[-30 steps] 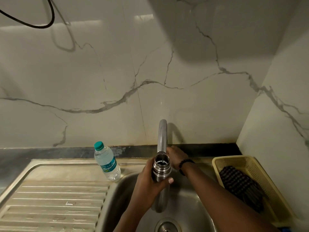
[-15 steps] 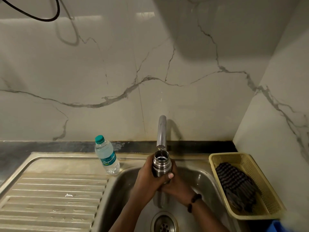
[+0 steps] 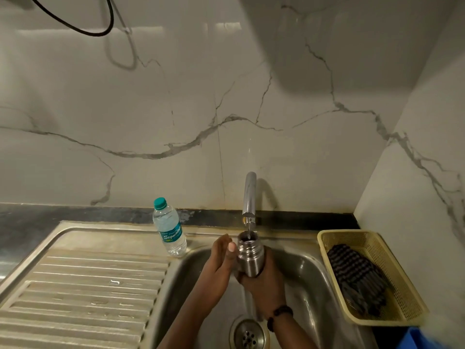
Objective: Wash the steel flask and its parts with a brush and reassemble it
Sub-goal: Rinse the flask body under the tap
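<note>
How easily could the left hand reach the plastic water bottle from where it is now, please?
Probably easily: the left hand is open beside the flask, which the right hand grips, and nothing stands between it and the water bottle on the sink's edge.

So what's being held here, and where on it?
The right hand grips the steel flask around its lower body, mouth up under the tap. The left hand holds nothing, fingers straight beside the flask's neck.

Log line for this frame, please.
step: filling flask under tap | right hand: grips flask | left hand: open beside it | cap: off
</note>
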